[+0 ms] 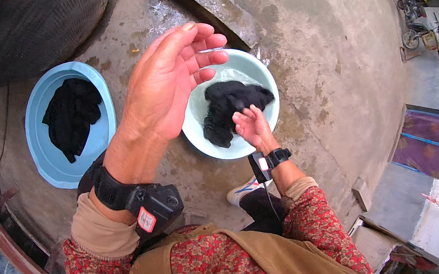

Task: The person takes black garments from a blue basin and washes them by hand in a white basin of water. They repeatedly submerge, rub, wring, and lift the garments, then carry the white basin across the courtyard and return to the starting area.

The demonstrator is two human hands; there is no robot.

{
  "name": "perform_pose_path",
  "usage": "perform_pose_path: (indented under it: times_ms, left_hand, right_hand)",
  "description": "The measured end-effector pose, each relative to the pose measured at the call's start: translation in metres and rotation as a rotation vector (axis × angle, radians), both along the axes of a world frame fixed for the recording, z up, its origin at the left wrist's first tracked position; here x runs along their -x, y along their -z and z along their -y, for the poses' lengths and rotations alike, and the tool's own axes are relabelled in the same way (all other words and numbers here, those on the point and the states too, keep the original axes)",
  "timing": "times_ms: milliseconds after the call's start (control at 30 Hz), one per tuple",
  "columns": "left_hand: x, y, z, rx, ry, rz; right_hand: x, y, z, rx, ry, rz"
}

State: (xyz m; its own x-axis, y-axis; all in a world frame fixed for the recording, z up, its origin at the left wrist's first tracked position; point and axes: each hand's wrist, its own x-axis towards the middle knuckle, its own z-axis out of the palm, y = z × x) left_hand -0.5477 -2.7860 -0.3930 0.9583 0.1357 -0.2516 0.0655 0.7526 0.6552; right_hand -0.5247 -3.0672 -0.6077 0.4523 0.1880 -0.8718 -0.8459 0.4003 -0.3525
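My left hand (168,76) is raised close to the camera, palm turned right, fingers slightly bent and holding nothing. Lower down, my right hand (253,125) is over the near right part of a pale round basin (269,98), its fingers loosely curled and nothing seen in them. Black wet cloth (225,107) lies bunched in the water of that basin, just beside my right fingertips; whether they touch it I cannot tell. A blue oval tub (40,136) at the left holds another black garment (72,113). Both wrists wear black strapped devices.
Wet concrete floor (298,36) surrounds the basins. A raised concrete slab edge (220,10) runs just behind the round basin. A large dark rounded object (36,32) stands at upper left. Wooden stool-like pieces (15,245) are at the left. A purple curtain (438,144) hangs in a doorway at right.
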Motion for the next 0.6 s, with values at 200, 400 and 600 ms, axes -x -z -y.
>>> perform_pose_path:
  times_ms: [200,400,600]
  left_hand:
    - [-0.009,0.0,0.004,-0.048,0.019,-0.046]
    - [-0.014,0.001,0.009,-0.053,0.005,-0.087]
    - [-0.014,0.003,0.018,-0.069,0.04,-0.088]
  right_hand:
    - [-0.026,0.068,0.047,0.924,-0.549,0.532]
    - [0.011,0.125,0.047,0.581,-0.361,0.396]
    - [0.029,0.109,-0.011,0.348,0.004,-0.067]
